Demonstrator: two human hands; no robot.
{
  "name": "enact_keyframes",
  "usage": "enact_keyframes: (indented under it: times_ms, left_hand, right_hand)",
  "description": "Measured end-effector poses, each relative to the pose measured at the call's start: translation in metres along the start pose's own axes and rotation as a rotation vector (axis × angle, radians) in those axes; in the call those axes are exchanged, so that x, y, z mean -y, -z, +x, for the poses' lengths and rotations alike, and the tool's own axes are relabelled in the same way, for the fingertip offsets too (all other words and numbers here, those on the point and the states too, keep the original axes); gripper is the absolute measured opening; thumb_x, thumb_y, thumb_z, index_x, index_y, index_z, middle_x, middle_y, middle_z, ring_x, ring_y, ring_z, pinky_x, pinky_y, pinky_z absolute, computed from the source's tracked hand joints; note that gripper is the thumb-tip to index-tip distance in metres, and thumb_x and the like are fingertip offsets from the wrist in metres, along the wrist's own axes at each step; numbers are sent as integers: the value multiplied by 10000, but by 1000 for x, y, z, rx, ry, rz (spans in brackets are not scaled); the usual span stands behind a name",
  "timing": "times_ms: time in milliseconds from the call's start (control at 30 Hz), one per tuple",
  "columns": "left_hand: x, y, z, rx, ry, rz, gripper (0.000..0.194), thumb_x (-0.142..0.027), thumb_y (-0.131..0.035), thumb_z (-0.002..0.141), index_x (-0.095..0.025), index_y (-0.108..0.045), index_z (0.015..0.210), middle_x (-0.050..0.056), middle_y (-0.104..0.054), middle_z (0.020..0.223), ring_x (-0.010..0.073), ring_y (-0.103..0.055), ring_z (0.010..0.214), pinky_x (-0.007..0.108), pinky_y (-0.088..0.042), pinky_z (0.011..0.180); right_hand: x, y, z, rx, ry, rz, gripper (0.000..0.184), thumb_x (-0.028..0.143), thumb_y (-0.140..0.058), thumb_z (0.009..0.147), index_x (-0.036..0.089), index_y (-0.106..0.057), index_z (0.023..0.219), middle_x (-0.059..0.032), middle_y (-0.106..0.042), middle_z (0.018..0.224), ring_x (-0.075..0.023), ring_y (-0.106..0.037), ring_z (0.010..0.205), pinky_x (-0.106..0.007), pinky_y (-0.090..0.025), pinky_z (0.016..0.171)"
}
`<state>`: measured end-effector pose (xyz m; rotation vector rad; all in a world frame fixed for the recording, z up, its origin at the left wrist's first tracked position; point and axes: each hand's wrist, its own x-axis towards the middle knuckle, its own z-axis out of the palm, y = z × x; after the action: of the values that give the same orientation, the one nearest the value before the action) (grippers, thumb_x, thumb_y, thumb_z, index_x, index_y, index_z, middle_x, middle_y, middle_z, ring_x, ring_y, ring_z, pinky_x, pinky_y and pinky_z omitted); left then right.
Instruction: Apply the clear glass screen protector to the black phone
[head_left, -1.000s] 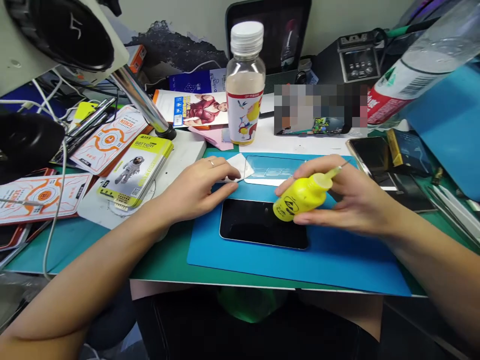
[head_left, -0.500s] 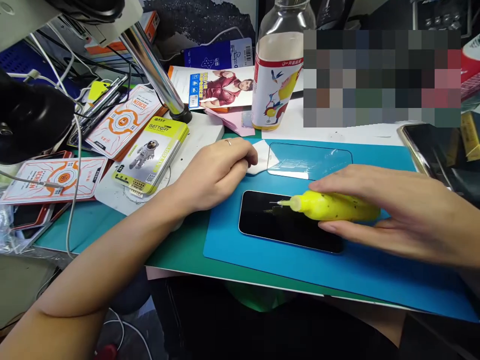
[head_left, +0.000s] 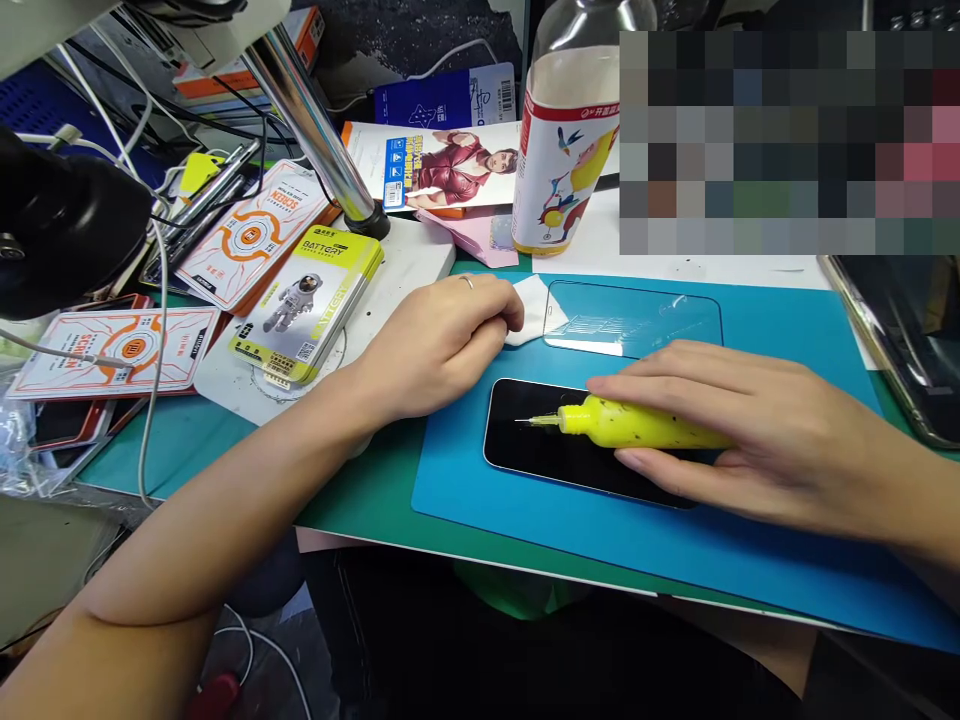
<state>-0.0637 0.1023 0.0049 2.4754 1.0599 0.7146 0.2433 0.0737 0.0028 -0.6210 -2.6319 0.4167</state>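
Probably light and soft, the yellow plastic bottle is best gripped by its body, as in the half-closed right hand, over the flat black glass phone; whether anything is held in the curled left hand is unclear.
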Motion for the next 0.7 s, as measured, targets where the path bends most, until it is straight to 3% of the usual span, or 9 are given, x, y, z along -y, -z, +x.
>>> enact_keyframes:
  times_ms: [700]
  left_hand:
    - [-1,0,0,6,2,6,214,-86,-502,975,-185,-691,980,36,-770,981,198,-691,900,323,-517,854]
  right_hand:
    - [1,10,4,12,-15,-4,366,303,-639,1031,269,-650,1395,-83,-792,1085,-264,-772,910,-408,-622,744]
